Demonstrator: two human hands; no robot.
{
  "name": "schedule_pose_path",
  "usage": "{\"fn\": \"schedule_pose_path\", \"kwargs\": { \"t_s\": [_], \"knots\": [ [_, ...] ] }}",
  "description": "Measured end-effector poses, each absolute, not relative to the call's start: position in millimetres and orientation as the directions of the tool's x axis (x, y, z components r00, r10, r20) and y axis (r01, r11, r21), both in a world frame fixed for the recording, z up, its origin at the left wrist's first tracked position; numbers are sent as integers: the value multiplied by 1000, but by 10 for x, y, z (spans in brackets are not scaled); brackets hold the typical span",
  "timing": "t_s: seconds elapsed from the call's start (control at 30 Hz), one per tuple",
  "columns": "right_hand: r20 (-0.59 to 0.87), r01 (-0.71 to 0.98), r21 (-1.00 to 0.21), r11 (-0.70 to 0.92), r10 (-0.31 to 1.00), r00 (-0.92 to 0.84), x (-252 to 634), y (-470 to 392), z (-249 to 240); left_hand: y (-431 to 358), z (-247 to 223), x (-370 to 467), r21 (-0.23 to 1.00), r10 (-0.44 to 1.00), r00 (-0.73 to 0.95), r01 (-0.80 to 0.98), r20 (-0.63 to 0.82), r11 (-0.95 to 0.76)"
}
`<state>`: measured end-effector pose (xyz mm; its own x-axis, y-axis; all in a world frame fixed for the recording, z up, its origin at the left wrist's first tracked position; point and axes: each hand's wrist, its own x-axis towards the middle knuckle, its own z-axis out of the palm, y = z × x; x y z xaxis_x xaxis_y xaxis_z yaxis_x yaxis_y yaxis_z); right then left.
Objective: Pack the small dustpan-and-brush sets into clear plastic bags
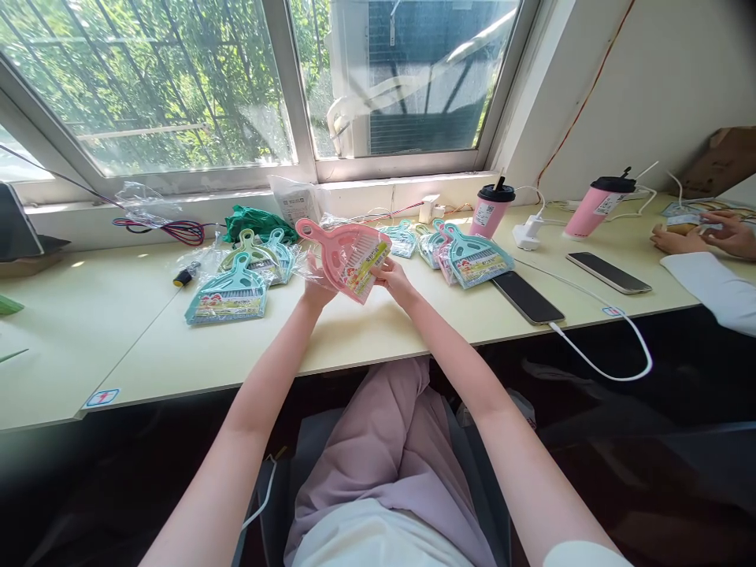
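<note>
A pink dustpan and brush set (346,260) in clear wrapping is held up over the table, tilted, between my two hands. My left hand (319,285) grips it from the left, its fingers partly hidden behind the set. At the right lower edge, my right hand (394,280) pinches it near the printed label. Left of my hands lies a turquoise dustpan set (227,291), with a green one (251,252) and another blue one behind it. To the right, a turquoise dustpan set (476,258) rests on a small pile with a pink one beneath.
Two phones (528,297) (608,272) lie on the right of the table, one with a white cable. Pink cups (491,213) stand behind them. A screwdriver (187,274) and a green bag (257,224) are at left. A co-worker's hands (702,234) are at far right.
</note>
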<state>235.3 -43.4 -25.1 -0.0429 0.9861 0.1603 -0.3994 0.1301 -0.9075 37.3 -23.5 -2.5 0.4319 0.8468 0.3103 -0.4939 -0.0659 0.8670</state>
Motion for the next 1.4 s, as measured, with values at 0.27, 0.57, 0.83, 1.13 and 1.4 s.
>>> {"fn": "schedule_pose_path", "kwargs": {
  "t_s": [0.27,0.57,0.83,1.13,1.4],
  "knots": [
    [111,-491,-848,198,973,202,2401,-390,-257,-255,-48,546,905,918,294,-403,265,-132],
    [71,-441,-888,128,987,144,2507,-269,-330,-292,-244,690,946,931,238,-240,275,-218],
    [104,-432,-893,123,992,69,2573,-242,-324,-325,-142,629,961,938,259,-214,230,-177],
    [147,-459,-858,230,967,210,2558,-295,-238,-393,-166,714,955,919,289,-203,268,-215],
    [212,-438,-829,348,920,329,2515,-369,-213,-410,-332,848,969,886,417,-219,202,-118]
  ]
}}
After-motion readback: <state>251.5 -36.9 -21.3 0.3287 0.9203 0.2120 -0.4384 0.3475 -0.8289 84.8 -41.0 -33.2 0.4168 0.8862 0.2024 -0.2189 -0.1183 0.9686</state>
